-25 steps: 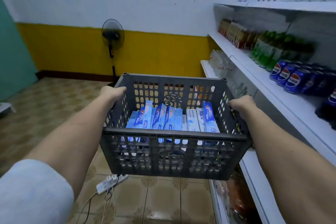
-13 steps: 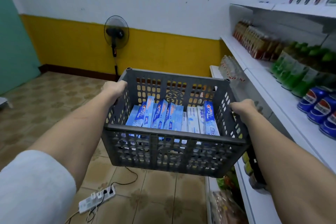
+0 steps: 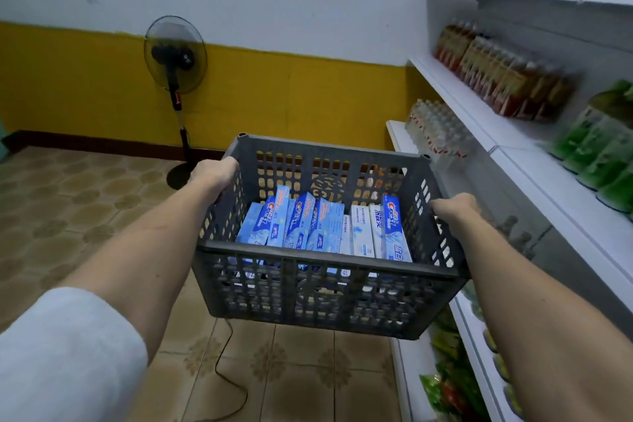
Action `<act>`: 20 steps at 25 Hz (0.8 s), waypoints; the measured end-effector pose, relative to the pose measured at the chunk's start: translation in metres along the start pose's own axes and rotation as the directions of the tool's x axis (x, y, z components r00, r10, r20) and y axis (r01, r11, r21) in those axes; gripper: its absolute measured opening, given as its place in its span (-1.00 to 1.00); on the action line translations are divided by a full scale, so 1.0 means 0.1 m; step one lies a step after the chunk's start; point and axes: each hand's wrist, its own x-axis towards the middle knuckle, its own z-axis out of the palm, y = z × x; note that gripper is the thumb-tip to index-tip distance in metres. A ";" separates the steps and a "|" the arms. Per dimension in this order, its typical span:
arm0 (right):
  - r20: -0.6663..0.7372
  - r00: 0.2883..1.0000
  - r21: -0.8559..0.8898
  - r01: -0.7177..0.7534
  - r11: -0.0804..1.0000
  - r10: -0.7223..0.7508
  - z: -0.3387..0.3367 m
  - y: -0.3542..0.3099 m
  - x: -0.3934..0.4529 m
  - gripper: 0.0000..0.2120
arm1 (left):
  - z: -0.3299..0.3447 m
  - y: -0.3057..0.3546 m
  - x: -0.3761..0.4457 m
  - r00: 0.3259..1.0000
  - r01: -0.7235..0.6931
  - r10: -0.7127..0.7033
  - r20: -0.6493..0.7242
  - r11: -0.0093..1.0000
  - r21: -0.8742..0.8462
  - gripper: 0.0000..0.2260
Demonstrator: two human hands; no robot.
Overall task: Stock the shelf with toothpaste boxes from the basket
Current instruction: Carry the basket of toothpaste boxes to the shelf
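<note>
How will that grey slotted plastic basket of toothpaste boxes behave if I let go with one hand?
The grey slotted plastic basket would probably tip, since the left hand and right hand hold opposite rims. It looks stiff, with no visible sag. The blue and white toothpaste boxes lean loosely and would likely slide.

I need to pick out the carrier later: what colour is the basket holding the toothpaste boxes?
Dark grey basket, clearest in the head view.

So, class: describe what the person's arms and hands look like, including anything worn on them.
Both forearms are bare. The left arm has a pale grey-white sleeve pushed up near the elbow. No sleeve shows on the right arm within the picture. The left hand and right hand wear no gloves. No watch or bracelet shows.
</note>
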 end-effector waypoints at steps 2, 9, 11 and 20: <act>-0.020 0.999 0.008 -0.028 1.000 0.029 0.21 -0.22 0.35 -0.70 | 0.15 0.22 0.47 1.000 0.015 -0.015 0.026 1.000 0.015 -0.42; 0.009 0.998 0.018 -0.067 0.998 0.067 0.90 -0.81 1.69 -0.72 | 0.92 0.77 1.82 0.999 0.028 -0.029 0.022 0.997 0.068 -0.41; 0.039 0.997 0.016 -0.074 0.997 0.073 1.11 -0.94 2.12 -0.71 | 1.20 0.87 2.16 0.999 0.038 -0.039 0.008 0.996 0.075 -0.40; 0.112 0.993 -0.042 -0.034 0.999 0.039 1.77 -2.02 3.77 -0.65 | 2.02 1.56 3.66 0.993 0.113 -0.112 -0.034 0.993 0.030 -0.39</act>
